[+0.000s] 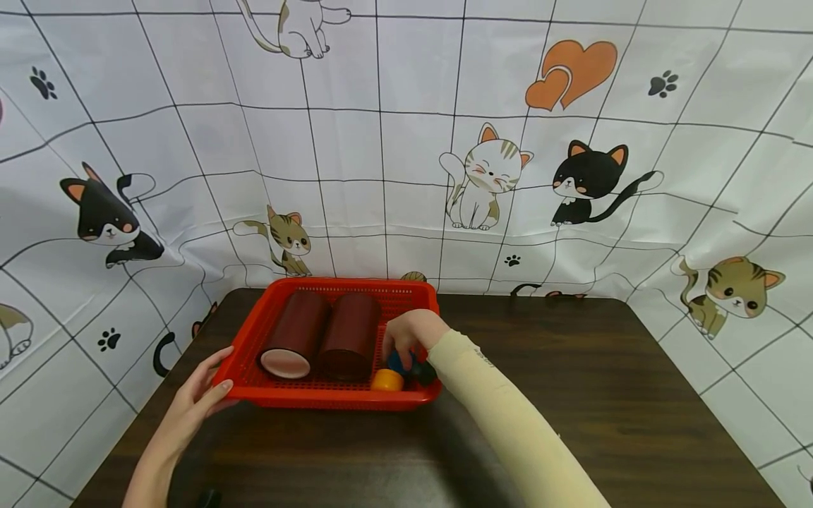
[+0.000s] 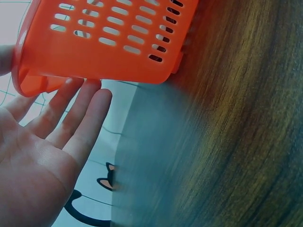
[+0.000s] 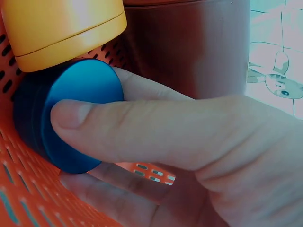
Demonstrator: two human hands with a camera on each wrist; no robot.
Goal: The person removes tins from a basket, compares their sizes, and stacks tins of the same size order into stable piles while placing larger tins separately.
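A red plastic basket (image 1: 336, 405) with slotted walls stands on the dark wooden table. My left hand (image 1: 198, 395) holds its rim at the near left corner, thumb on one side and fingers under the lip, as the left wrist view shows the fingers (image 2: 92, 118) against it. Inside the basket, my right hand (image 1: 413, 337) grips a small round blue tin (image 3: 87, 85), thumb on its flat face and fingers behind. A yellow tin (image 1: 387, 380) touches or nearly touches the blue one. A dark green round object (image 1: 424, 372) is partly hidden beside it.
Two dark red cylinders (image 1: 295, 324) lie side by side in the basket's left and middle; the left one has a pale end. A cat-print sheet (image 1: 406, 141) hangs behind and beside the table (image 1: 571, 395). A small dark object (image 1: 209, 498) shows at the bottom edge.
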